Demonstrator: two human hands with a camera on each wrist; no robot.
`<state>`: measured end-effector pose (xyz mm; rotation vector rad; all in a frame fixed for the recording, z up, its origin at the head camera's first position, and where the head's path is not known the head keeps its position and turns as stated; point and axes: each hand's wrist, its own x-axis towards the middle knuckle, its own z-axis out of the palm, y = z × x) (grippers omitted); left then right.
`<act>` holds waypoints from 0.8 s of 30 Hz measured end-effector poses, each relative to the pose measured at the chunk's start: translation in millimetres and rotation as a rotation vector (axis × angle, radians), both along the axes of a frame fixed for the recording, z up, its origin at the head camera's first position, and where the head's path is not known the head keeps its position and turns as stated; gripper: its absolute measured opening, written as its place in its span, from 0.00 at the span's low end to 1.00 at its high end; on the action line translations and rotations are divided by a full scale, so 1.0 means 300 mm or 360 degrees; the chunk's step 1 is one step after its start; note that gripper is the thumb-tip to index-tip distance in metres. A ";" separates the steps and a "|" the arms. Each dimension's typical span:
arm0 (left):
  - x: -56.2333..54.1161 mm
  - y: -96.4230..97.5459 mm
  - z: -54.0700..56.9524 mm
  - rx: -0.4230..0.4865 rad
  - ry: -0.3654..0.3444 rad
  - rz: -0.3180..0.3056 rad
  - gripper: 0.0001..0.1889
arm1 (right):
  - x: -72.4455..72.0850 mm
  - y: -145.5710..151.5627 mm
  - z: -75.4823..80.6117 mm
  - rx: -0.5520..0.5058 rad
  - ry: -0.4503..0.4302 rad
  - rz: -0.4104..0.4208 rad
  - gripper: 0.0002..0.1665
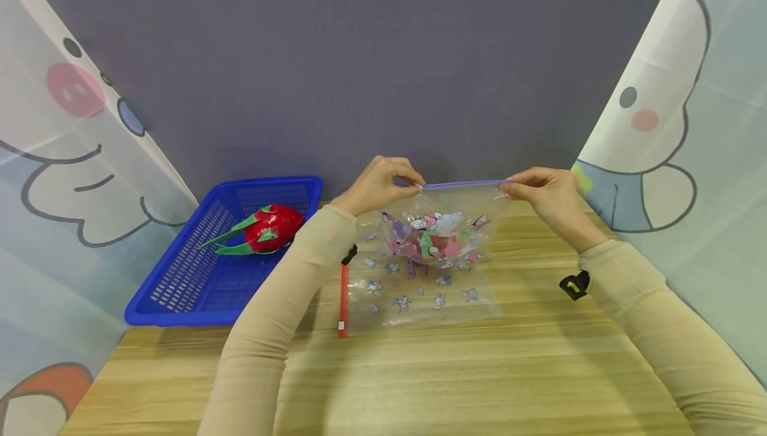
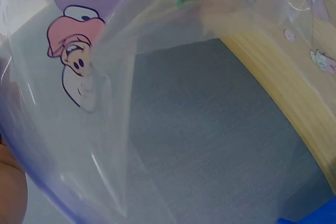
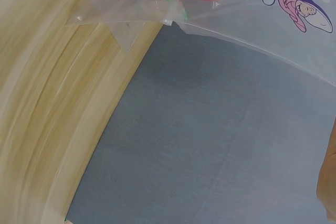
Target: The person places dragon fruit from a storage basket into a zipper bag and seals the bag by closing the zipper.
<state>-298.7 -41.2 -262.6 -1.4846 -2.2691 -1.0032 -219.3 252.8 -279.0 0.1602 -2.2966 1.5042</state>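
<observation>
A clear zip bag [image 1: 446, 213] printed with cartoon figures hangs upright by its purple zip strip. My left hand [image 1: 380, 183] pinches one end of the strip between thumb and fingers, while my right hand [image 1: 548, 196] pinches the other end. Through the plastic shows a red and green thing [image 1: 440, 246] at the bottom, its shape partly hidden by the print. Beneath it, a second clear printed bag [image 1: 413, 303] with a red zip strip lies flat on the table. Both wrist views show the hanging bag's film [image 2: 110, 129] close up, with only a sliver of fingers at the edge.
At the left stands a blue plastic basket [image 1: 180, 283] holding a red dragon fruit [image 1: 272, 228] with green tips. The wooden table [image 1: 455, 369] meets a dark grey wall [image 1: 383, 70] at the back. Cartoon-printed curtains [image 1: 719, 156] flank both sides.
</observation>
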 end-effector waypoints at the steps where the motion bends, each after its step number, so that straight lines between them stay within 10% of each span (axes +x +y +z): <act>1: 0.000 -0.005 -0.001 0.0002 -0.0007 0.0005 0.05 | 0.000 0.000 0.000 -0.0001 0.0001 -0.0001 0.11; 24: 0.004 -0.071 -0.019 0.0022 -0.0022 0.0060 0.06 | 0.001 0.008 -0.016 -0.0014 0.0022 -0.0010 0.10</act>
